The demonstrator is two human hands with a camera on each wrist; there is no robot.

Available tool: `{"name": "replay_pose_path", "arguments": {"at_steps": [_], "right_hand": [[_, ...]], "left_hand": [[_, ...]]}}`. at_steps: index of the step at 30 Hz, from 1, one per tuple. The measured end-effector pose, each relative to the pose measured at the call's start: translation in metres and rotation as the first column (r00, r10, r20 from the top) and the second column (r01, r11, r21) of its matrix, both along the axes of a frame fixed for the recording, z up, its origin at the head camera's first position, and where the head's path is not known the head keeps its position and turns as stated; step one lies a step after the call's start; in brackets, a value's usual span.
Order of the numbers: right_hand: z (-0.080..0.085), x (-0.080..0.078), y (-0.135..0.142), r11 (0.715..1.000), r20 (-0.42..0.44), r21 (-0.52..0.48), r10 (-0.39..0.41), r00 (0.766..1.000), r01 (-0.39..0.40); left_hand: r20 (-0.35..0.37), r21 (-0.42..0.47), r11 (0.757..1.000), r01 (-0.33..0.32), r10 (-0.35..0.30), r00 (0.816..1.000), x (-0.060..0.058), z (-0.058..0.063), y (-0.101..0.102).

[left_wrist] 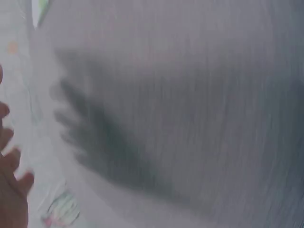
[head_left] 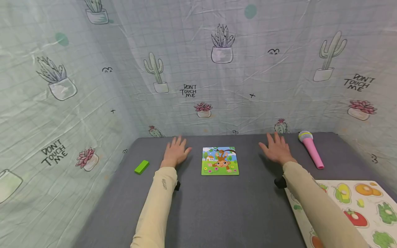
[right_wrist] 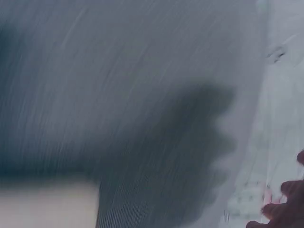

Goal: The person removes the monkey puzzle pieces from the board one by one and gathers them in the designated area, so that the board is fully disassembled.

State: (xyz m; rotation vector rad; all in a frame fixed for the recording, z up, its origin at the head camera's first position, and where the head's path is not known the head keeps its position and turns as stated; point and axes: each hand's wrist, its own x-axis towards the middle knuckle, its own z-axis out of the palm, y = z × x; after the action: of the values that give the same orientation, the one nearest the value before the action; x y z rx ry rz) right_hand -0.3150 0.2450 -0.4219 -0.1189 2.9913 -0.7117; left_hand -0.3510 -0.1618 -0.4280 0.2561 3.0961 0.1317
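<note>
Both hands hover over the grey table with fingers spread and nothing held. In the head view the left hand (head_left: 176, 152) is between a green block (head_left: 141, 167) on its left and a square monkey picture puzzle (head_left: 220, 161) on its right. The right hand (head_left: 277, 150) reaches over the table's far part, between that puzzle and a pink toy microphone (head_left: 311, 150) with a yellow and grey head. Shadows of the hands fall on the table in both wrist views, where only some fingertips (left_wrist: 12, 161) show at the frame edge.
A white board (head_left: 336, 203) with vegetable and fruit pieces lies at the front right, partly under the right sleeve (head_left: 319, 203). A curtain (head_left: 186, 69) printed with cacti hangs behind the table (head_left: 211, 213) and along its sides.
</note>
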Motion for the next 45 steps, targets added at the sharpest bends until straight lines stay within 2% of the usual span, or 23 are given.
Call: {"name": "replay_pose_path", "arguments": {"at_steps": [2, 3, 5, 7, 9, 15, 18, 23, 31, 38, 45], "right_hand": [[0.001, -0.003, -0.013, 0.994, -0.021, -0.107, -0.010, 1.000, 0.008], [0.001, -0.004, -0.021, 0.988, -0.038, -0.153, -0.010, 0.999, 0.004], [0.001, -0.007, -0.039, 0.973, -0.058, -0.230, -0.002, 0.998, -0.012], [0.000, -0.009, -0.058, 0.960, -0.078, -0.277, 0.016, 0.997, -0.037], [-0.002, -0.011, -0.075, 0.949, -0.095, -0.305, 0.052, 0.994, -0.079], [-0.005, -0.018, -0.114, 0.901, -0.095, -0.405, 0.130, 0.987, -0.158], [-0.006, -0.022, -0.127, 0.883, -0.072, -0.440, 0.148, 0.986, -0.165], [-0.013, -0.028, -0.142, 0.866, -0.010, -0.477, 0.164, 0.986, -0.148], [-0.027, -0.032, -0.152, 0.865, 0.036, -0.487, 0.155, 0.987, -0.118], [-0.035, -0.037, -0.157, 0.900, 0.013, -0.421, 0.135, 0.991, -0.117], [-0.035, -0.035, -0.166, 0.916, 0.007, -0.369, 0.173, 0.985, -0.159]], "left_hand": [[-0.019, 0.170, 0.984, 0.060, -0.057, 0.998, 0.001, -0.005, 0.010], [-0.024, 0.258, 0.962, 0.086, -0.082, 0.996, 0.002, -0.008, 0.015], [-0.036, 0.413, 0.902, 0.127, -0.123, 0.992, 0.004, -0.016, 0.026], [-0.052, 0.504, 0.850, 0.151, -0.145, 0.988, 0.007, -0.024, 0.035], [-0.059, 0.540, 0.827, 0.158, -0.150, 0.987, 0.010, -0.032, 0.042], [-0.089, 0.560, 0.813, 0.161, -0.135, 0.987, 0.015, -0.046, 0.048], [-0.082, 0.582, 0.799, 0.149, -0.124, 0.989, 0.015, -0.046, 0.048], [-0.064, 0.589, 0.796, 0.135, -0.121, 0.991, 0.015, -0.045, 0.047], [-0.019, 0.611, 0.786, 0.100, -0.112, 0.994, 0.015, -0.040, 0.046], [-0.026, 0.618, 0.781, 0.091, -0.096, 0.995, 0.015, -0.041, 0.047], [-0.043, 0.610, 0.784, 0.115, -0.112, 0.993, 0.018, -0.042, 0.044]]}}
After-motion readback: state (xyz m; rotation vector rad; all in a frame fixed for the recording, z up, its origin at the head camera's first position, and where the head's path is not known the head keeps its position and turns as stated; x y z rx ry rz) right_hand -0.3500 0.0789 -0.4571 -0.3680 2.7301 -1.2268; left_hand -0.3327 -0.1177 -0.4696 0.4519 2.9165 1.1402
